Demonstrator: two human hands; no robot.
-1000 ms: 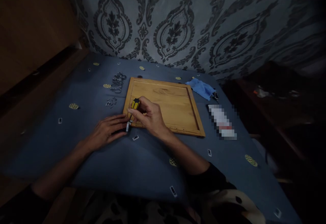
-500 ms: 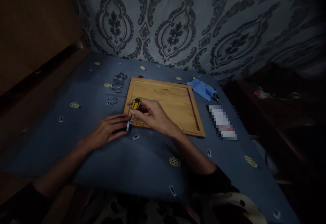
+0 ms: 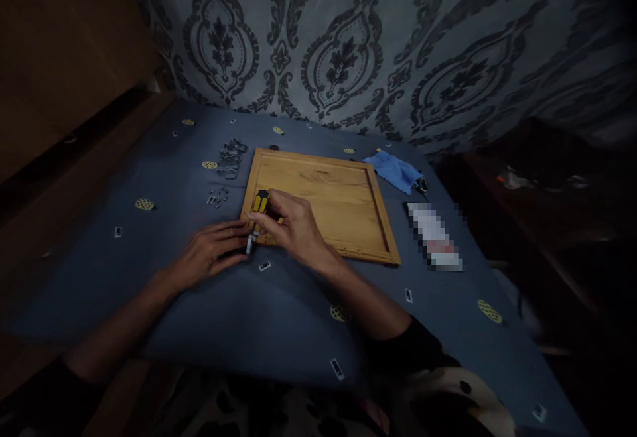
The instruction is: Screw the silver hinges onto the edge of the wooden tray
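Note:
My right hand (image 3: 293, 225) is closed around a screwdriver (image 3: 261, 201) with a yellow and black handle. The screwdriver points down at a small grey metal hook (image 3: 249, 245) on the near left corner of a framed wooden board (image 3: 328, 208). Beside that corner lies my left hand (image 3: 212, 251), palm down with fingers stretched out. Its fingertips touch the board's edge, and its thumb tip is close to the hook. The screwdriver's tip is too small and dark to make out.
Left of the board are a pile of metal hooks (image 3: 231, 157) and several small screws (image 3: 217, 196). A blue cloth (image 3: 395, 170) lies past the far right corner, with a blurred-out phone (image 3: 435, 235) nearer. A blue patterned cloth (image 3: 199, 331) covers the table, against a patterned wall.
The screwdriver's handle has turned in my right hand and stands slightly farther left and more upright. My left hand and the board have stayed about where they were.

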